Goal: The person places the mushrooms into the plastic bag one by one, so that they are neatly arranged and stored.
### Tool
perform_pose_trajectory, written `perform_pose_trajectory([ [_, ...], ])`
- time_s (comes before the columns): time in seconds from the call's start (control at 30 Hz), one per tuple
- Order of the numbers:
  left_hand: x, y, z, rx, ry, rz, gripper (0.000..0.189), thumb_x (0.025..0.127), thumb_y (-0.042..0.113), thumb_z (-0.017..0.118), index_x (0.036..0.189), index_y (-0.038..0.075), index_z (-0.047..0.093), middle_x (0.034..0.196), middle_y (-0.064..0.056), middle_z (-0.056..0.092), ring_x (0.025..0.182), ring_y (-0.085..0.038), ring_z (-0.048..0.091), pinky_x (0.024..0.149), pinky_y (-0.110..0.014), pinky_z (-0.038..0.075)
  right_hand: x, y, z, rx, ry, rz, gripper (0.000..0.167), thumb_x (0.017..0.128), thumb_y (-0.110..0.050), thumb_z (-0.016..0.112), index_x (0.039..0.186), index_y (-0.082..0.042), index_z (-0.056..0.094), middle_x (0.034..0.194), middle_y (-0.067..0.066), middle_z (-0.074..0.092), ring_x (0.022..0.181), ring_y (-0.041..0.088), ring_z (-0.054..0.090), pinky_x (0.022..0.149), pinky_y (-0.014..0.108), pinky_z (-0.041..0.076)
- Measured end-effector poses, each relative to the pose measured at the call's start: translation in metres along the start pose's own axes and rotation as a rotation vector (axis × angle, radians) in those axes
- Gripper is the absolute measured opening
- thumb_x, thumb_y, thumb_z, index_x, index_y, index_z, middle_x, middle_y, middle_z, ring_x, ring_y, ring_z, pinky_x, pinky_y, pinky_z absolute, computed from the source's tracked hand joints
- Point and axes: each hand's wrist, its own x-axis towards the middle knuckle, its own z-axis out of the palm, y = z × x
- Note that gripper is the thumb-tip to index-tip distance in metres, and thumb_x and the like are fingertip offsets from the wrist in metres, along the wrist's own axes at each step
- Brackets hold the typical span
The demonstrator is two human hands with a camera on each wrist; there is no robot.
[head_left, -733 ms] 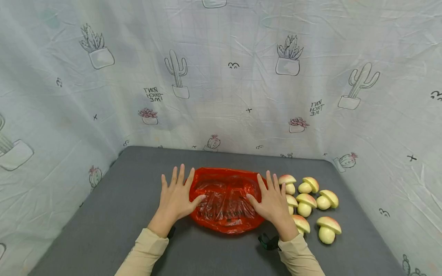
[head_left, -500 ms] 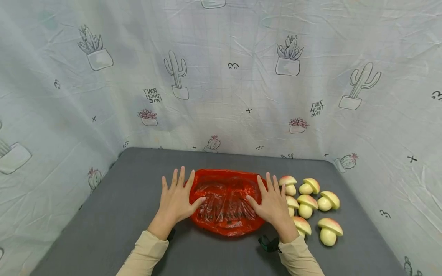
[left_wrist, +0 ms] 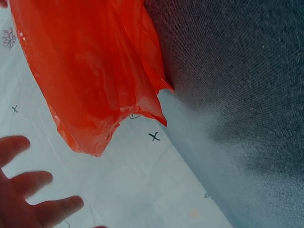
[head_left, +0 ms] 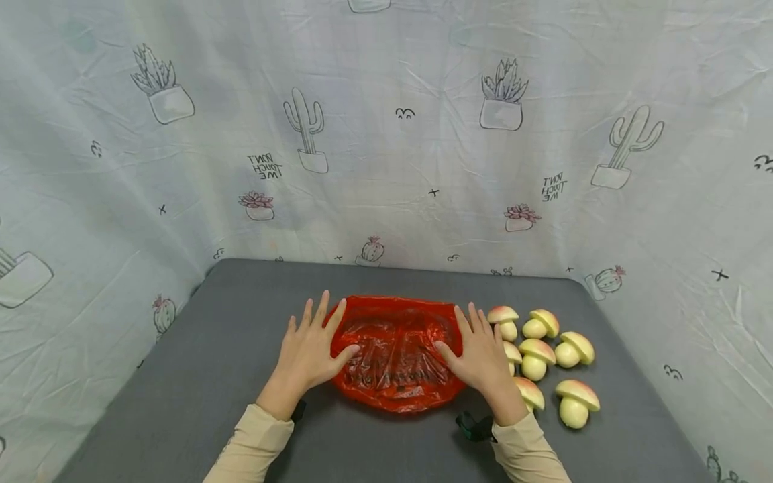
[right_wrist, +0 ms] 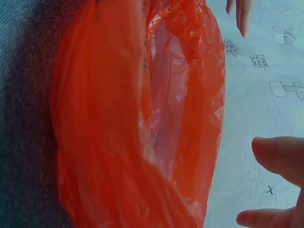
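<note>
A red plastic bag [head_left: 398, 349] stands on the grey table with its wide mouth facing up, and dark print shows through its crinkled film. Over the bag's left side my left hand [head_left: 308, 355] is spread, fingers straight and thumb reaching across the rim. My right hand [head_left: 483, 359] mirrors it on the right side, palm down with its fingers apart. Neither hand holds anything. In the left wrist view, fingers [left_wrist: 59, 209] show apart from the bag's jagged red edge [left_wrist: 95, 114]. The right wrist view looks into the bag's gaping mouth [right_wrist: 166, 95].
Several yellow toy mushrooms [head_left: 534, 359] with reddish caps lie on the table to the right, some partly behind my right hand. A white curtain [head_left: 435, 154] printed with cacti surrounds the grey table [head_left: 211, 362] at the back and sides.
My right hand has shifted slightly to the right, and my left fingers lean a little more to the right. The bag and mushrooms stay where they were.
</note>
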Motion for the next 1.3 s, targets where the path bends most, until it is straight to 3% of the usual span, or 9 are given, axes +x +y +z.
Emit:
perform_pose_trajectory([
  [0.17, 0.001, -0.003, -0.002, 0.001, 0.022, 0.06, 0.083, 0.084, 0.064, 0.054, 0.151, 0.025, 0.027, 0.157, -0.009, 0.024, 0.132, -0.045, 0.039, 0.092, -0.061, 0.044, -0.002, 0.008, -0.007, 0.056, 0.056, -0.017, 0.08, 0.088, -0.053, 0.057, 0.15, -0.009, 0.03, 0.153, 0.022, 0.026, 0.139, 0.043, 0.027, 0.106, 0.065, 0.024],
  [0.3, 0.0, -0.006, -0.003, -0.035, 0.019, 0.093, 0.078, 0.084, 0.061, 0.056, 0.15, 0.026, 0.032, 0.155, -0.006, 0.03, 0.125, -0.044, 0.048, 0.063, -0.047, 0.055, -0.007, 0.017, -0.016, 0.13, 0.096, -0.021, 0.079, 0.089, -0.051, 0.058, 0.149, -0.007, 0.031, 0.153, 0.021, 0.026, 0.138, 0.042, 0.027, 0.107, 0.064, 0.023],
  [0.4, 0.0, -0.007, -0.003, -0.093, -0.011, 0.1, 0.075, 0.085, 0.059, 0.058, 0.149, 0.028, 0.033, 0.155, -0.004, 0.03, 0.125, -0.043, 0.048, 0.04, -0.032, 0.043, -0.012, 0.024, -0.026, 0.18, 0.122, -0.025, 0.077, 0.09, -0.048, 0.058, 0.148, -0.006, 0.031, 0.153, 0.021, 0.026, 0.139, 0.042, 0.026, 0.108, 0.064, 0.022],
  [0.47, -0.001, -0.008, -0.003, -0.13, -0.028, 0.105, 0.074, 0.085, 0.058, 0.058, 0.148, 0.028, 0.034, 0.155, -0.002, 0.03, 0.126, -0.041, 0.048, 0.036, -0.026, 0.034, -0.016, 0.03, -0.033, 0.215, 0.136, -0.024, 0.075, 0.091, -0.044, 0.059, 0.148, -0.005, 0.031, 0.153, 0.022, 0.027, 0.138, 0.043, 0.026, 0.107, 0.064, 0.023],
  [0.57, -0.003, -0.009, -0.001, -0.149, -0.025, 0.121, 0.07, 0.086, 0.057, 0.057, 0.147, 0.029, 0.037, 0.153, 0.0, 0.033, 0.126, -0.038, 0.049, 0.036, -0.024, 0.028, -0.024, 0.037, -0.042, 0.275, 0.172, -0.023, 0.072, 0.091, -0.038, 0.06, 0.148, -0.006, 0.032, 0.152, 0.023, 0.028, 0.137, 0.046, 0.027, 0.104, 0.064, 0.026],
  [0.77, -0.004, -0.013, 0.003, -0.157, 0.019, 0.153, 0.064, 0.086, 0.052, 0.06, 0.144, 0.029, 0.043, 0.148, -0.002, 0.042, 0.122, -0.036, 0.053, 0.035, -0.024, 0.028, -0.039, 0.056, -0.059, 0.379, 0.242, -0.019, 0.07, 0.09, -0.028, 0.063, 0.149, -0.006, 0.031, 0.152, 0.023, 0.028, 0.135, 0.048, 0.028, 0.1, 0.066, 0.027],
  [1.0, -0.008, -0.017, 0.006, -0.175, 0.019, 0.148, 0.062, 0.086, 0.051, 0.06, 0.142, 0.027, 0.047, 0.147, -0.003, 0.044, 0.121, -0.039, 0.054, 0.042, -0.032, 0.044, -0.066, 0.085, -0.074, 0.403, 0.322, 0.003, 0.071, 0.09, -0.019, 0.063, 0.151, -0.014, 0.028, 0.153, 0.023, 0.026, 0.132, 0.052, 0.028, 0.093, 0.071, 0.026],
  [1.17, -0.012, -0.018, 0.009, -0.196, 0.008, 0.141, 0.06, 0.086, 0.047, 0.064, 0.14, 0.026, 0.049, 0.144, -0.006, 0.047, 0.118, -0.04, 0.055, 0.057, -0.047, 0.054, -0.087, 0.111, -0.08, 0.4, 0.297, 0.074, 0.074, 0.091, -0.019, 0.062, 0.153, -0.019, 0.022, 0.155, 0.021, 0.021, 0.138, 0.049, 0.02, 0.095, 0.074, 0.022],
  [1.3, -0.014, -0.018, 0.01, -0.209, -0.026, 0.132, 0.058, 0.086, 0.046, 0.063, 0.139, 0.026, 0.051, 0.144, -0.006, 0.047, 0.118, -0.04, 0.055, 0.059, -0.048, 0.054, -0.104, 0.132, -0.075, 0.403, 0.259, 0.139, 0.076, 0.091, -0.02, 0.063, 0.153, -0.021, 0.019, 0.156, 0.021, 0.017, 0.143, 0.042, 0.012, 0.098, 0.074, 0.016],
])
